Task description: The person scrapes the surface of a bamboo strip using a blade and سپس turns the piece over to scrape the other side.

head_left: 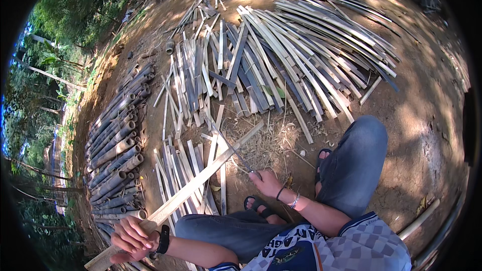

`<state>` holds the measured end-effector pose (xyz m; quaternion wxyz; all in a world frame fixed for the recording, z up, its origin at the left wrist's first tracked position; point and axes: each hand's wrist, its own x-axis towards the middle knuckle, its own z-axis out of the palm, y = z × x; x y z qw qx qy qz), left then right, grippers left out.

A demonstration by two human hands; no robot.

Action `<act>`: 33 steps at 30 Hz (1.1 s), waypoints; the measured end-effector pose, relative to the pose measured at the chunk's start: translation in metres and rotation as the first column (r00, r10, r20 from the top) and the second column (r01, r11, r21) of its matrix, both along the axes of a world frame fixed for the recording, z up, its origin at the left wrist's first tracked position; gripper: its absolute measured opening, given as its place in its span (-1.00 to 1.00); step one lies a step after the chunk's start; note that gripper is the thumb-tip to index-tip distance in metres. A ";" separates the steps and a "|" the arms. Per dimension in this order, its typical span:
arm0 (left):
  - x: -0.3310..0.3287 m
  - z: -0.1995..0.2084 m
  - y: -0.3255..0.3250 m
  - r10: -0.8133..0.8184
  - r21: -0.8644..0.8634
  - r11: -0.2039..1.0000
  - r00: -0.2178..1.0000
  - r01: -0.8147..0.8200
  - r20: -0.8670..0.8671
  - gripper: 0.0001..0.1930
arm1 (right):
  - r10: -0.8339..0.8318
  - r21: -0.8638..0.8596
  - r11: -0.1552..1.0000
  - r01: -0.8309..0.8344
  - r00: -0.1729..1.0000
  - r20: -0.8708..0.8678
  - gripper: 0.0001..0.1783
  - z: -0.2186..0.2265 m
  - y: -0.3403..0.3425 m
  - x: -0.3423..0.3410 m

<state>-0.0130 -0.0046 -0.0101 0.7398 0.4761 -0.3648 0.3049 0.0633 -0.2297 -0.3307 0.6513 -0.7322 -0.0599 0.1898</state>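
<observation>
A long pale split-bamboo strip (208,170) slants from the lower left up to the middle. My left hand (131,238), with a black band at its wrist, is closed around the strip's lower part. My right hand (267,182) grips the handle of a long-bladed knife (244,161). Its narrow dark blade points up and left and crosses the strip near the strip's far end. Whether the edge bites into the bamboo cannot be made out. Pale curled shavings (273,140) lie on the ground beyond the knife.
A wide heap of split bamboo strips (296,50) spreads ahead. A smaller bunch of strips (187,163) lies beneath the held one. Stacked round bamboo poles (118,143) line the left. My bent knee (364,143) is at the right; a cut pole (419,219) lies behind it.
</observation>
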 end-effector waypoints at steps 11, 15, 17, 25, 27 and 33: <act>0.001 0.001 -0.004 -0.003 -0.001 1.000 1.000 0.003 0.015 -0.46 | -0.013 -0.015 1.000 0.013 1.000 0.002 -0.36 -0.004 0.002 -0.001; 0.006 -0.002 -0.007 -0.003 -0.013 1.000 1.000 0.003 -0.005 -0.46 | -0.039 -0.167 0.985 0.035 0.999 -0.019 -0.40 -0.034 -0.004 0.011; 0.009 0.000 -0.008 -0.038 -0.002 0.999 0.999 0.038 -0.013 -0.47 | -0.088 -0.219 0.975 0.030 0.962 -0.258 -0.40 -0.048 -0.011 0.023; 0.002 0.001 -0.005 0.077 -0.006 0.997 0.996 -0.077 -0.049 -0.45 | 0.023 -0.102 0.995 -0.020 0.999 0.034 -0.38 -0.009 0.002 -0.001; 0.004 0.001 -0.004 0.088 0.012 0.996 0.994 -0.088 -0.062 -0.45 | -0.084 -0.122 0.990 0.073 0.993 -0.085 -0.37 -0.022 -0.002 0.009; -0.007 0.004 -0.010 0.389 -0.040 0.917 0.910 -0.398 -0.142 -0.43 | 0.103 -0.029 0.995 -0.100 0.991 0.086 -0.39 0.014 0.006 -0.011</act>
